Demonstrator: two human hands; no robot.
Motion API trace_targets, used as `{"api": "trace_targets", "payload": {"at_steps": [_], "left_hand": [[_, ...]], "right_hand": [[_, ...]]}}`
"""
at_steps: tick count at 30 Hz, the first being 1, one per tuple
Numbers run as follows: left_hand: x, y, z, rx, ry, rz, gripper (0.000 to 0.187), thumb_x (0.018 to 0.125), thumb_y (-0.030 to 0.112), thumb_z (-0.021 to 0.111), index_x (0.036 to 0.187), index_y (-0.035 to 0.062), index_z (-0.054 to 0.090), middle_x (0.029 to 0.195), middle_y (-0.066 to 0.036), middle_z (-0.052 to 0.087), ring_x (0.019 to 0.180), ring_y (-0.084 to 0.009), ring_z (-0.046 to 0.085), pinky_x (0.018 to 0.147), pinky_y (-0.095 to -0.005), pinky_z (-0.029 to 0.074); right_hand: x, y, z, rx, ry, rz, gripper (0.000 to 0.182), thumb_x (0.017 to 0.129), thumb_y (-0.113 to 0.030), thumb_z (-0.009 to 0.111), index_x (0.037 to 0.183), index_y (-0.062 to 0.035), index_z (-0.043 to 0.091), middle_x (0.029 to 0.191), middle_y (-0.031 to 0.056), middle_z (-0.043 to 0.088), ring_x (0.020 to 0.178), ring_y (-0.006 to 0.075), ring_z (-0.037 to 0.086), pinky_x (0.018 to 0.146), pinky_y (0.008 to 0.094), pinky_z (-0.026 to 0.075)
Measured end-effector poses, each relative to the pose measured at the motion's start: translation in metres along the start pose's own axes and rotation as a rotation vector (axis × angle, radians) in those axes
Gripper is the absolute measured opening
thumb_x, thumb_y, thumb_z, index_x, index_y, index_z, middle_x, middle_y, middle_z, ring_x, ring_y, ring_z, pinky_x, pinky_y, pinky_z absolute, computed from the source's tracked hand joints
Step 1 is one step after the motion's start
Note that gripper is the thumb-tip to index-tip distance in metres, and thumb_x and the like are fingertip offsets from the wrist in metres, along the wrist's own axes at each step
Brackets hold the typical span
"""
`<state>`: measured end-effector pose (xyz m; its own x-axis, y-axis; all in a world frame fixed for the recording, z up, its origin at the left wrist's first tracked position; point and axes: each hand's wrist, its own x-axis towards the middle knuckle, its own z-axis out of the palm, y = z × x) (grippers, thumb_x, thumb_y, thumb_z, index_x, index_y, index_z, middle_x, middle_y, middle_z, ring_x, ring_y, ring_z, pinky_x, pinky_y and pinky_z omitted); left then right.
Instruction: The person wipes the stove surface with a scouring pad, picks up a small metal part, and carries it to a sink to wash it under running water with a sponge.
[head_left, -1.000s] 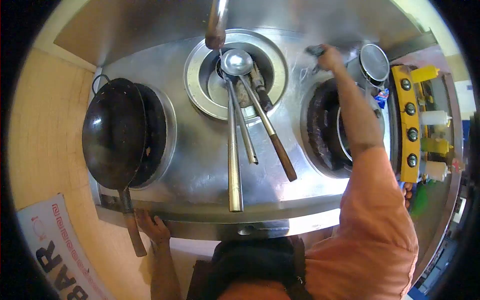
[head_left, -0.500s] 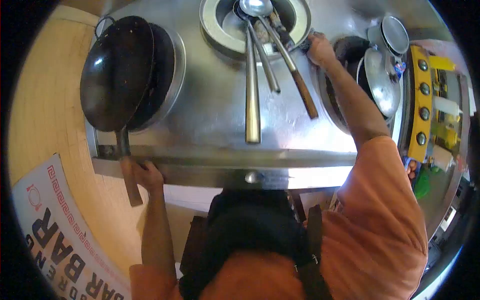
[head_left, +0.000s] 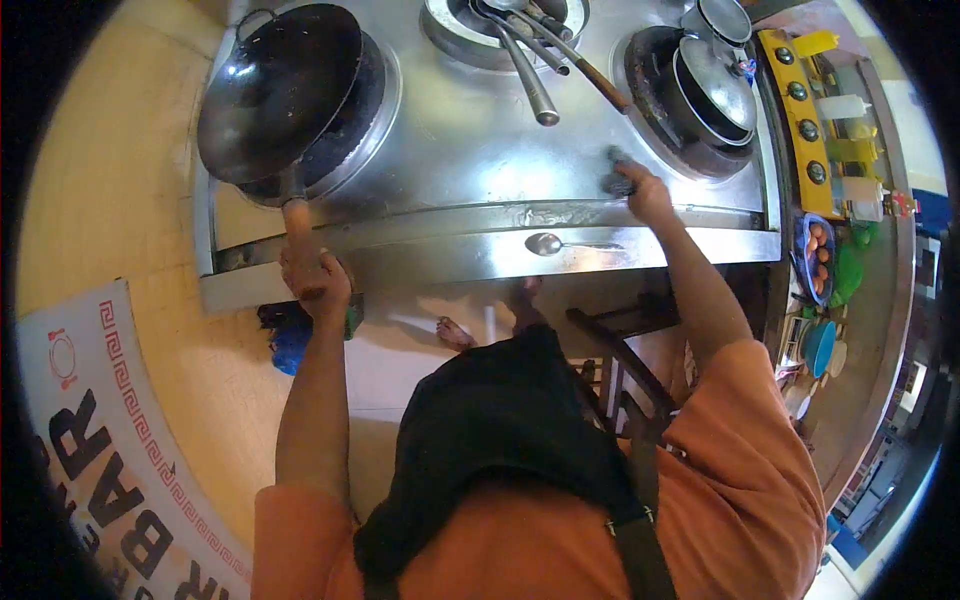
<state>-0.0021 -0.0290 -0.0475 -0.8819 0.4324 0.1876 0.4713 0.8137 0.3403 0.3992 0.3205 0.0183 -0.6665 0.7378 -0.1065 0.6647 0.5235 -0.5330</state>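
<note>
My left hand [head_left: 318, 284] is closed round the handle of a dark wok [head_left: 285, 95], which rests tilted over the left burner. In my right hand [head_left: 650, 196] is a dark scrubber [head_left: 617, 182], held above the steel stove top [head_left: 450, 165] near its front edge. Several long-handled ladles [head_left: 530, 85] lie across a round metal pot [head_left: 450, 40] at the back middle. A spoon [head_left: 545, 243] lies on the front ledge, between my two hands.
A lidded pot [head_left: 715, 90] stands on the right burner. Beyond it are a yellow rack [head_left: 793, 115] with dark knobs, squeeze bottles [head_left: 845, 108] and a blue basket of eggs [head_left: 818, 260]. A dark stool [head_left: 625, 350] stands below the stove edge.
My right hand has come from beside the round pot towards the front of the stove with the scrubber. My left hand now grips the wok handle. The view has shifted.
</note>
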Motion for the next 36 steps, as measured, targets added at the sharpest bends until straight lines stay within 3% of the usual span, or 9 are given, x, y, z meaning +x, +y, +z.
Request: {"api": "trace_targets", "payload": {"at_steps": [2, 4, 5, 11, 16, 22, 29, 34, 36], "left_hand": [[0.009, -0.009, -0.009, -0.011, 0.009, 0.021, 0.069, 0.085, 0.040, 0.049, 0.134, -0.0063, 0.033, 0.137, -0.026, 0.037, 0.131, -0.0393, 0.031, 0.108, -0.0454, 0.025], [0.021, -0.019, -0.022, 0.556, -0.236, 0.232, 0.068, 0.088, 0.040, 0.046, 0.136, -0.0053, 0.031, 0.144, -0.025, 0.028, 0.135, -0.0372, 0.023, 0.111, -0.0449, 0.019], [0.026, -0.027, -0.021, 0.556, -0.213, 0.212, 0.068, 0.088, 0.040, 0.046, 0.136, -0.0053, 0.031, 0.144, -0.025, 0.028, 0.135, -0.0372, 0.023, 0.111, -0.0449, 0.019], [0.051, -0.063, -0.015, 0.384, 0.001, -0.063, 0.064, 0.090, 0.034, 0.042, 0.137, -0.0064, 0.030, 0.146, -0.024, 0.026, 0.136, -0.0401, 0.021, 0.111, -0.0480, 0.019], [0.074, -0.071, -0.033, 0.391, -0.073, -0.260, 0.065, 0.089, 0.033, 0.041, 0.139, -0.0065, 0.027, 0.146, -0.025, 0.024, 0.136, -0.0396, 0.022, 0.111, -0.0481, 0.018], [0.095, -0.106, -0.035, 0.319, -0.040, -0.236, 0.064, 0.089, 0.030, 0.043, 0.139, -0.0057, 0.028, 0.147, -0.024, 0.023, 0.138, -0.0344, 0.022, 0.111, -0.0471, 0.017], [0.109, -0.130, -0.028, 0.358, -0.004, -0.130, 0.061, 0.089, 0.025, 0.041, 0.139, -0.0065, 0.028, 0.148, -0.022, 0.022, 0.137, -0.0358, 0.021, 0.111, -0.0488, 0.016], [0.116, -0.136, -0.036, 0.251, 0.006, -0.027, 0.057, 0.090, 0.021, 0.038, 0.139, -0.0057, 0.028, 0.147, -0.024, 0.022, 0.136, -0.0399, 0.021, 0.110, -0.0513, 0.016], [0.122, -0.138, -0.038, 0.234, -0.005, -0.039, 0.057, 0.090, 0.021, 0.037, 0.139, -0.0056, 0.028, 0.147, -0.025, 0.022, 0.136, -0.0405, 0.022, 0.110, -0.0513, 0.015]], "right_hand": [[-0.002, 0.008, 0.001, -0.109, -0.065, 0.204, 0.046, 0.071, 0.003, 0.055, 0.111, -0.0174, 0.063, 0.112, 0.0150, 0.062, 0.097, 0.0359, 0.061, 0.086, 0.0413, 0.049], [-0.003, -0.020, 0.014, -0.174, -0.037, -0.094, 0.045, 0.070, -0.002, 0.059, 0.112, -0.0186, 0.062, 0.113, 0.0140, 0.061, 0.095, 0.0351, 0.061, 0.085, 0.0412, 0.050], [0.003, -0.029, 0.039, -0.123, 0.051, -0.035, 0.046, 0.069, -0.002, 0.061, 0.111, -0.0191, 0.062, 0.116, 0.0140, 0.060, 0.098, 0.0344, 0.061, 0.087, 0.0410, 0.049], [0.056, -0.141, 0.106, -0.379, -0.189, 0.202, 0.036, 0.075, -0.014, 0.060, 0.111, -0.0171, 0.061, 0.105, 0.0164, 0.062, 0.097, 0.0321, 0.061, 0.084, 0.0407, 0.051], [0.105, -0.200, 0.114, -0.035, 0.141, 0.259, 0.036, 0.077, -0.013, 0.059, 0.113, -0.0150, 0.058, 0.101, 0.0190, 0.064, 0.095, 0.0358, 0.061, 0.085, 0.0437, 0.048], [0.263, -0.254, 0.076, -0.040, 0.492, -0.025, 0.058, 0.067, -0.002, 0.061, 0.124, -0.0132, 0.054, 0.107, 0.0195, 0.063, 0.101, 0.0392, 0.057, 0.090, 0.0445, 0.045], [0.510, -0.294, 0.075, -0.526, 0.320, -0.358, 0.040, 0.083, -0.014, 0.052, 0.119, -0.0307, 0.058, 0.106, 0.0110, 0.065, 0.099, 0.0332, 0.060, 0.085, 0.0437, 0.048], [0.629, -0.260, 0.123, -0.652, -0.015, -0.290, 0.036, 0.090, -0.020, 0.046, 0.123, -0.0334, 0.055, 0.112, 0.0097, 0.063, 0.101, 0.0307, 0.061, 0.084, 0.0427, 0.050], [0.639, -0.241, 0.138, -0.654, 0.014, -0.316, 0.032, 0.085, -0.022, 0.054, 0.117, -0.0243, 0.058, 0.110, 0.0102, 0.064, 0.097, 0.0323, 0.062, 0.081, 0.0430, 0.051]]}}
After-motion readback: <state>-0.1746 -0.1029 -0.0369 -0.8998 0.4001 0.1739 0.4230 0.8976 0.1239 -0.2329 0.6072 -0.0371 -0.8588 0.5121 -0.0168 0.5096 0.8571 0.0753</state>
